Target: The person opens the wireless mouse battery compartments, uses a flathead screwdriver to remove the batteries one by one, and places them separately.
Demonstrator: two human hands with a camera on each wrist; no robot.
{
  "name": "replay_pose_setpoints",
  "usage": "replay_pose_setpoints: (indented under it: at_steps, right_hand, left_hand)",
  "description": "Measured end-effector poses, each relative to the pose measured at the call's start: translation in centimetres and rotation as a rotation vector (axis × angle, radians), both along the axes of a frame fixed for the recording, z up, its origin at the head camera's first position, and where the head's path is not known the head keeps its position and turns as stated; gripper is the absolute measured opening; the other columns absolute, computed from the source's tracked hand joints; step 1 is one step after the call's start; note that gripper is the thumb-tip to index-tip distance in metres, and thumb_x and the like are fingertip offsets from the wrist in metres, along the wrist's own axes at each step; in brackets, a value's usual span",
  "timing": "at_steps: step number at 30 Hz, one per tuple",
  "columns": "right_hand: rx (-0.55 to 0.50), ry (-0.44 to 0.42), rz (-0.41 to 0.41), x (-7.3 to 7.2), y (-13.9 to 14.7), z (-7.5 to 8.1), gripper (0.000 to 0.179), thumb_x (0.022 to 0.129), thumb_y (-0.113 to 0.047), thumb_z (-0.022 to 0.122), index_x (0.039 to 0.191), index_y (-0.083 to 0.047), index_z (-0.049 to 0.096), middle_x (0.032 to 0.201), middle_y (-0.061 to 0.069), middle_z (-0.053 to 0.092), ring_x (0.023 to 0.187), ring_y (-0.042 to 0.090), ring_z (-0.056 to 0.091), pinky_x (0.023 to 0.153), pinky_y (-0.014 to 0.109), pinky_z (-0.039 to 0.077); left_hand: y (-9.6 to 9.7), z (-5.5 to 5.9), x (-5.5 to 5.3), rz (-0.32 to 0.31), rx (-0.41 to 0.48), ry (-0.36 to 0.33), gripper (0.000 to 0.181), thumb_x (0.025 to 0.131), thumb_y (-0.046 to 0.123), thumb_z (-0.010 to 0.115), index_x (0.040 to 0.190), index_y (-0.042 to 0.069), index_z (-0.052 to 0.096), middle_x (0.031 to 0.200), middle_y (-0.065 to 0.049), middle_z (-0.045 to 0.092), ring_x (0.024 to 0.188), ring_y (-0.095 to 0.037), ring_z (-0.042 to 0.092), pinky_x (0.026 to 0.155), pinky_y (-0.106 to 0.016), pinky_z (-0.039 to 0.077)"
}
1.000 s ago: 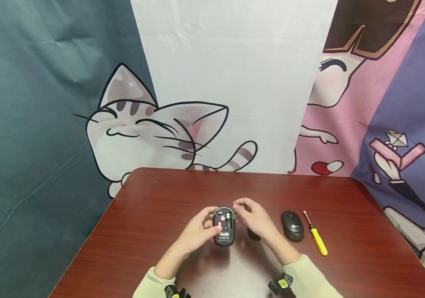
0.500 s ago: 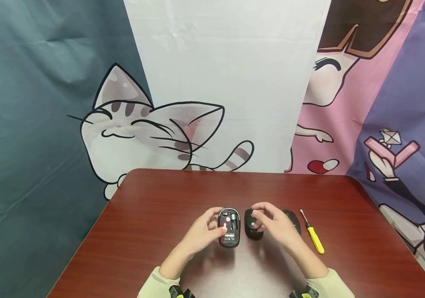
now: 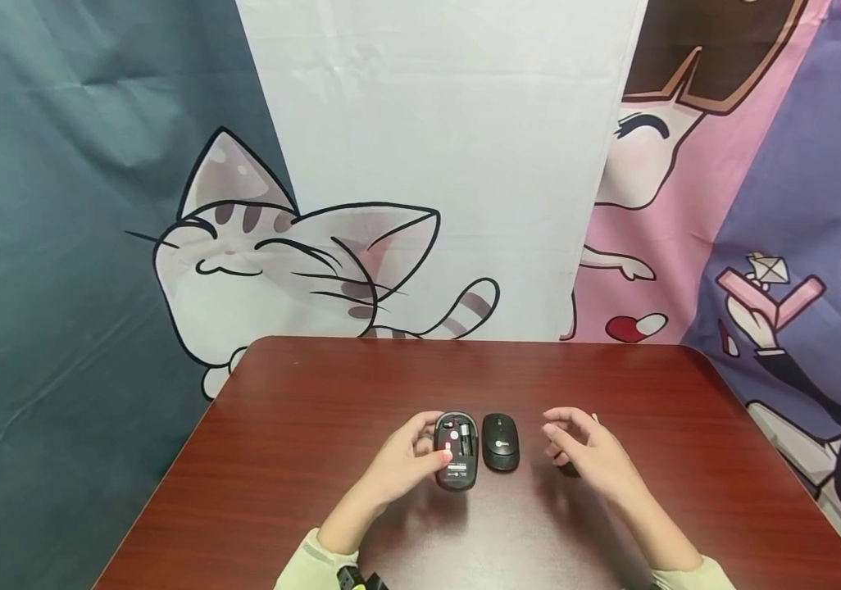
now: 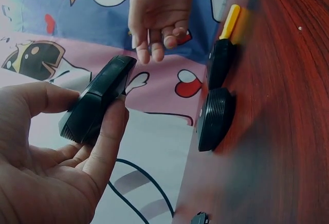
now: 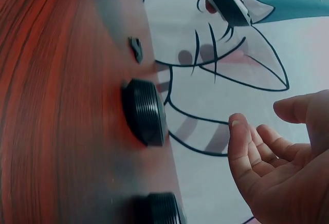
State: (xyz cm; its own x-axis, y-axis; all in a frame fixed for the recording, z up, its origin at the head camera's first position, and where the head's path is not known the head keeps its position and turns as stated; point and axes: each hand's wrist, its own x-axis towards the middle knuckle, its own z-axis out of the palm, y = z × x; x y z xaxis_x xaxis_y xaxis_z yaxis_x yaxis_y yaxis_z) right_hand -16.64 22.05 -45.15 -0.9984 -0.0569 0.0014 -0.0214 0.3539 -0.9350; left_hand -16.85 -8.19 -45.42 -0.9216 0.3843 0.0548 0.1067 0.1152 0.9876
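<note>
My left hand grips a black computer mouse with its underside turned up. Its battery compartment is uncovered, and a battery shows inside. The left wrist view catches this mouse edge-on between thumb and fingers. A second black mouse lies on the table just right of it, top side up. Farther right, my right hand is raised with loosely bent fingers and nothing in them. It largely covers a third mouse in the head view; the left wrist view shows that mouse beyond the second.
A screwdriver with a yellow handle lies past the third mouse, mostly behind my right hand in the head view. A small black piece lies on the reddish-brown table. Printed cloth hangs behind the table's far edge.
My right hand has moved right, away from the held mouse and past the second mouse, which is now uncovered. The left hand keeps its grip on the mouse, nearly still.
</note>
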Motion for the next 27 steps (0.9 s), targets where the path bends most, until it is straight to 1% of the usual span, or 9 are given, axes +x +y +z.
replay_pose_setpoints:
  at_steps: [5, 8, 10, 16, 21, 24, 27]
  right_hand:
    - [0.026, 0.025, 0.001, 0.4, 1.0, 0.0, 0.036, 0.100, -0.024, 0.065, 0.128, -0.003, 0.058, 0.108, 0.018, 0.067, 0.082, 0.021, 0.070, 0.070, 0.029, 0.060]
    - [0.067, 0.039, -0.010, 0.5, 1.6, -0.1, 0.036, 0.101, -0.026, 0.065, 0.128, -0.004, 0.059, 0.113, 0.020, 0.066, 0.083, 0.017, 0.070, 0.071, 0.028, 0.060]
    - [0.110, 0.049, -0.021, 0.6, 1.9, -0.1, 0.035, 0.101, -0.028, 0.065, 0.128, -0.007, 0.059, 0.114, 0.019, 0.067, 0.084, 0.015, 0.069, 0.072, 0.028, 0.059]
    - [0.220, 0.083, -0.047, 1.0, 2.8, -0.5, 0.036, 0.098, -0.028, 0.068, 0.127, -0.008, 0.061, 0.111, 0.010, 0.069, 0.087, 0.019, 0.070, 0.070, 0.025, 0.059]
    - [0.320, 0.125, -0.062, 1.2, 3.6, -0.7, 0.035, 0.095, -0.023, 0.073, 0.124, -0.007, 0.063, 0.110, 0.009, 0.069, 0.087, 0.013, 0.068, 0.066, 0.022, 0.058]
    - [0.400, 0.164, -0.066, 1.3, 4.2, -0.7, 0.036, 0.093, -0.022, 0.075, 0.123, -0.006, 0.064, 0.112, 0.011, 0.069, 0.088, 0.016, 0.066, 0.065, 0.023, 0.057]
    - [0.489, 0.196, -0.068, 1.5, 4.9, -0.8, 0.038, 0.093, -0.026, 0.075, 0.124, -0.007, 0.064, 0.116, 0.013, 0.069, 0.093, 0.023, 0.067, 0.069, 0.028, 0.056]
  left_hand:
    - [0.1, 0.2, 0.0, 0.005, -0.002, 0.003, 0.053, 0.089, 0.004, 0.069, 0.138, -0.003, 0.050, 0.116, -0.018, 0.065, 0.093, -0.019, 0.070, 0.077, -0.023, 0.055]
    - [0.1, 0.3, 0.0, 0.006, -0.001, 0.003, 0.053, 0.089, 0.004, 0.069, 0.138, -0.003, 0.050, 0.115, -0.018, 0.065, 0.092, -0.018, 0.069, 0.076, -0.023, 0.055]
    - [0.1, 0.3, 0.0, 0.006, -0.003, 0.003, 0.053, 0.089, 0.004, 0.069, 0.138, -0.002, 0.051, 0.114, -0.017, 0.066, 0.090, -0.016, 0.069, 0.076, -0.023, 0.055]
    - [0.2, 0.3, 0.0, 0.013, -0.015, 0.010, 0.052, 0.089, 0.004, 0.070, 0.137, -0.001, 0.052, 0.111, -0.016, 0.067, 0.086, -0.014, 0.067, 0.075, -0.023, 0.053]
    - [0.2, 0.3, 0.0, 0.015, -0.018, 0.009, 0.052, 0.089, 0.003, 0.070, 0.137, -0.001, 0.051, 0.113, -0.016, 0.066, 0.087, -0.015, 0.068, 0.075, -0.022, 0.053]
    - [0.2, 0.3, 0.1, 0.019, -0.022, 0.013, 0.052, 0.088, 0.003, 0.069, 0.137, -0.002, 0.051, 0.114, -0.016, 0.066, 0.089, -0.015, 0.068, 0.076, -0.022, 0.053]
    - [0.2, 0.3, 0.1, 0.022, -0.022, 0.014, 0.052, 0.088, 0.003, 0.069, 0.137, -0.002, 0.051, 0.115, -0.016, 0.065, 0.090, -0.015, 0.068, 0.076, -0.022, 0.054]
